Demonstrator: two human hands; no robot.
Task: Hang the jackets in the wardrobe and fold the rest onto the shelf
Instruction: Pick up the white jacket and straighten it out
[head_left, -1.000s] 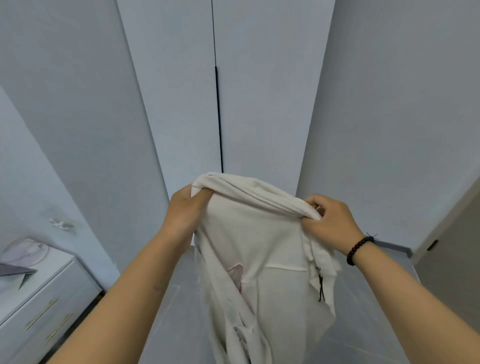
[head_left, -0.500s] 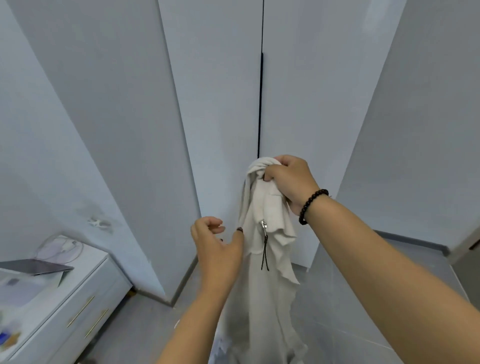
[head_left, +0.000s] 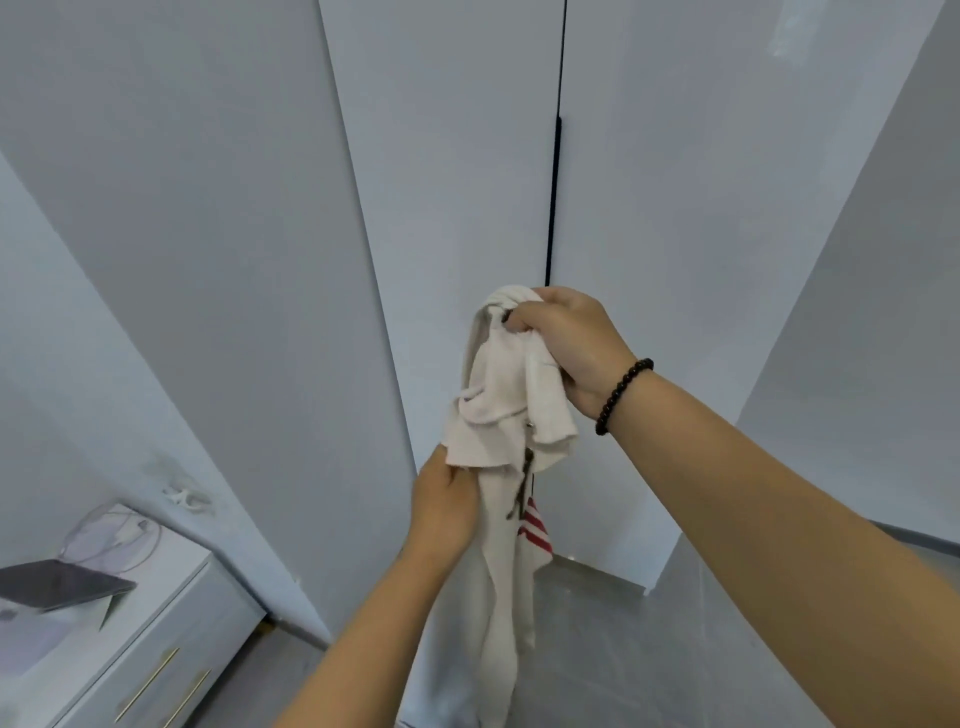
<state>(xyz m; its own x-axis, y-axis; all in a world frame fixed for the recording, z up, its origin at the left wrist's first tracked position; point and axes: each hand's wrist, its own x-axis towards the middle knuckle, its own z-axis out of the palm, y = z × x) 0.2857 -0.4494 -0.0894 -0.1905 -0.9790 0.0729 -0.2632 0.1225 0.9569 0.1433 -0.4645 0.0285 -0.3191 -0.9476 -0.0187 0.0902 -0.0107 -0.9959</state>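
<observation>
A cream-white garment (head_left: 501, 415) with a dark drawstring and a red-striped patch hangs bunched in front of me. My right hand (head_left: 563, 345), with a black bead bracelet at the wrist, grips its top in a fist. My left hand (head_left: 441, 501) holds a lower fold of the fabric at its left edge. The cloth trails down toward the floor between my forearms. Straight ahead stand the white wardrobe doors (head_left: 452, 171), closed, with a dark vertical handle strip (head_left: 553, 197) along their seam.
A white drawer unit (head_left: 156, 654) with gold handles stands at the lower left, carrying a dark tablet (head_left: 62, 584) and a cable. White wall panels flank the wardrobe on both sides. Grey floor (head_left: 587, 639) shows below.
My left hand let go of the garment's top, hung free for a moment, and now holds the fabric lower down. My right hand keeps the bunched top, and the wardrobe doors are closer.
</observation>
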